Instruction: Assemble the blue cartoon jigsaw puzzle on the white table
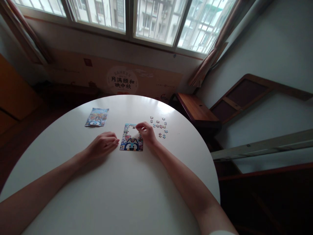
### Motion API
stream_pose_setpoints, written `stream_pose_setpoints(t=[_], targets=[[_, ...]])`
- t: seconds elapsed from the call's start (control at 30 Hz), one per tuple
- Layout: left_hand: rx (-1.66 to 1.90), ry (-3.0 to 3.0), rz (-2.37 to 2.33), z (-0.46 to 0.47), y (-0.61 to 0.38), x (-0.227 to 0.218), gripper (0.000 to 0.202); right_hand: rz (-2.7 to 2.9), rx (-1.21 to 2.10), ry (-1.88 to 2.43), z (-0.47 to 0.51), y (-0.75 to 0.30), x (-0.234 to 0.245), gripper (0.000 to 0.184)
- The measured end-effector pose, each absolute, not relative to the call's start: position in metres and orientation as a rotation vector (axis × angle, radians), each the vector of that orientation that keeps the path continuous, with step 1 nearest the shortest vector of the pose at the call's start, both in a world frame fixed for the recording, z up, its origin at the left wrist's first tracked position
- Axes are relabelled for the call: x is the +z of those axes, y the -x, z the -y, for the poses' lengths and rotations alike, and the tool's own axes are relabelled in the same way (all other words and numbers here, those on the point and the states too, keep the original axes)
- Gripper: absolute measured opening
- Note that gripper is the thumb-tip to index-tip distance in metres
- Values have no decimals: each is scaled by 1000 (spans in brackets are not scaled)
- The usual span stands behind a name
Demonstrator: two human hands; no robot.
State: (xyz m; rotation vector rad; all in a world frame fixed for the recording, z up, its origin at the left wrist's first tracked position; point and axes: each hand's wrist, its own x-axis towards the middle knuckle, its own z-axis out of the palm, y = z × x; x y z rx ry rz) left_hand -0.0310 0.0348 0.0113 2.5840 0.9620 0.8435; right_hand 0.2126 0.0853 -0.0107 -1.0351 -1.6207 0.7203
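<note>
A partly assembled jigsaw puzzle [132, 146] lies flat on the white table, with a dog-like cartoon face along its lower edge and a white gap in its upper middle. Over the upper right of the puzzle, my right hand [147, 132] is closed in a pinch. A small puzzle piece [133, 127] shows at its fingertips, above the gap. My left hand [104, 143] rests on the table just left of the puzzle, fingers curled in and nothing visible in them. Several loose puzzle pieces [160, 126] are scattered to the right of my right hand.
A crumpled-edged picture sheet or packet [97, 117] lies at the back left of the round white table [110, 195]. Beyond the table's right edge stands a wooden bench or stool [193, 106]. Windows [156, 23] and a printed banner [146, 76] are at the far wall.
</note>
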Motion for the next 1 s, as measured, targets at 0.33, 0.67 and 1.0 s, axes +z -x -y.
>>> stream_pose_setpoints(t=[0.33,0.67,1.0], targets=[[838,-2629,-943,-33,31,14,32,1770,789,1036,-83,-218,-9,8],[824,-2611,-941,-33,32,13,35,1923,785,1018,-83,-223,-7,23],[820,-2591,-929,-35,34,8,35,2064,716,1026,-76,-225,2,30]])
